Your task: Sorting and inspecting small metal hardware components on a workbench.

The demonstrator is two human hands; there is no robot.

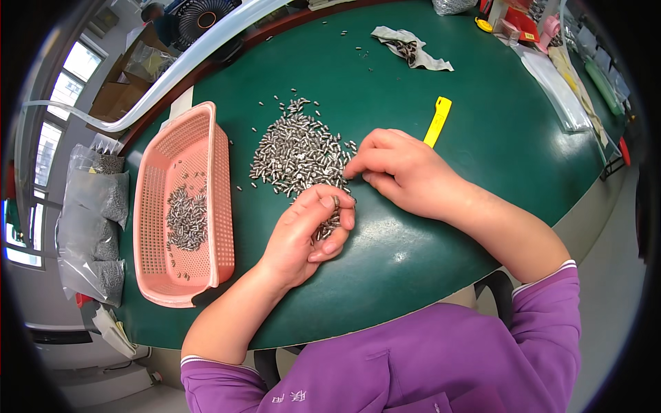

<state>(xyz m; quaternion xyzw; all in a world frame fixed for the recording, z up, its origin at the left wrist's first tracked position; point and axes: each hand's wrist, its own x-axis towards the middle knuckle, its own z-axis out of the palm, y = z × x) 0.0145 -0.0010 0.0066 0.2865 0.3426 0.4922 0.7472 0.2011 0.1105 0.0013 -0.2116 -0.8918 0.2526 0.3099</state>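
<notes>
A heap of small, shiny, bullet-shaped metal pieces lies on the green tabletop in front of me. My left hand is at the heap's near edge, its fingers curled around several of these pieces, which show between thumb and fingers. One piece sits up against the fingertips. At the heap's right edge is my right hand, thumb and fingers bent together near the pieces. Whether a piece is between those fingertips is too small to tell. To the left, a pink plastic basket contains more of the metal pieces.
A yellow flat tool lies beyond my right hand. Farther back, a crumpled white cloth bears dark pieces. Bags of metal pieces stand left of the basket. A fan is at the far left; clear plastic bags lie far right.
</notes>
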